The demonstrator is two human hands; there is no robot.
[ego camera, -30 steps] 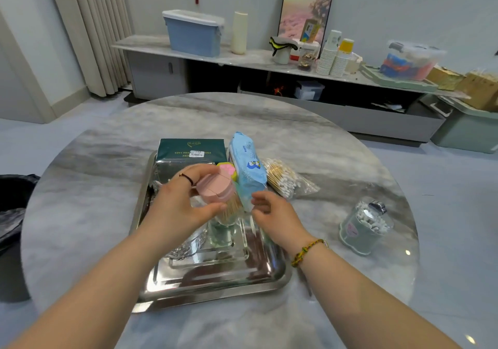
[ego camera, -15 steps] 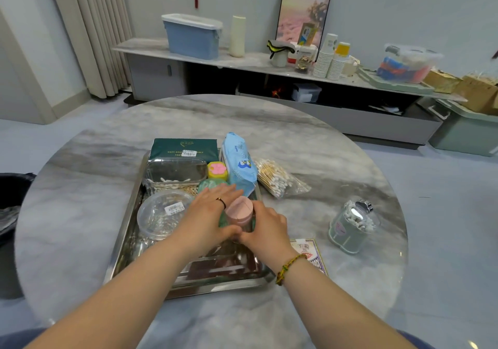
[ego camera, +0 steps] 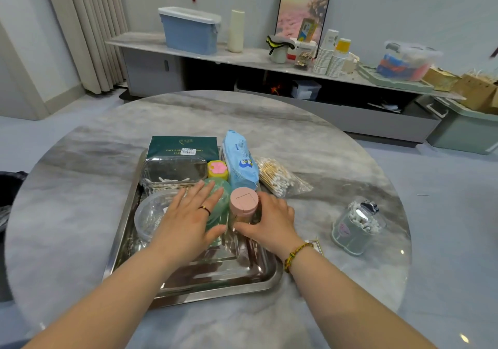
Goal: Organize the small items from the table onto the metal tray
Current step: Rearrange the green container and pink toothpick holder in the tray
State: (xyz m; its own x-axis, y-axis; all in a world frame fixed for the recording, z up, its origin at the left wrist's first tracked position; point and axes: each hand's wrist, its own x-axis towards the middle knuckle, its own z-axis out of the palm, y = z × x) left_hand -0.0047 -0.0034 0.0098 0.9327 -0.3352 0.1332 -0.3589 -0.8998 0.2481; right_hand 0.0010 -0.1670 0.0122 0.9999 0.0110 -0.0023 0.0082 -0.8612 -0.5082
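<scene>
- A person's right hand [ego camera: 269,220] cups a pink-lidded jar [ego camera: 244,208] standing upright on the metal tray [ego camera: 215,281], its fingers curled round the jar's far side and thumb low at the front; the left hand [ego camera: 188,219] lies flat, fingers spread and slightly apart, over a green round container [ego camera: 219,195] just beside it.
- The jar is tall and narrow with a clear body, and it stands touching its green neighbour; a careless release or a knock from either wrist could, by the look of it, tip it onto the tray; whether its flip lid is fully seated cannot be told.
- The tray's far half is crowded: a dark green tissue pack [ego camera: 184,148], a clear box of swabs [ego camera: 175,172], a yellow and pink piece [ego camera: 217,169], a blue wipes pack [ego camera: 239,162] leaning upright, and a clear round tub [ego camera: 151,214] at the left; pushing the jar further back risks toppling the wipes pack.
- Off the tray on the bench [ego camera: 336,160]: a bag of cotton swabs [ego camera: 280,177] touching the tray's right edge, a pale green swab holder [ego camera: 355,224] well apart to the right, and a small card [ego camera: 315,246] mostly hidden behind the right wrist; the job looks part done; the smooth steel tray may let light pieces slide if it is bumped.
</scene>
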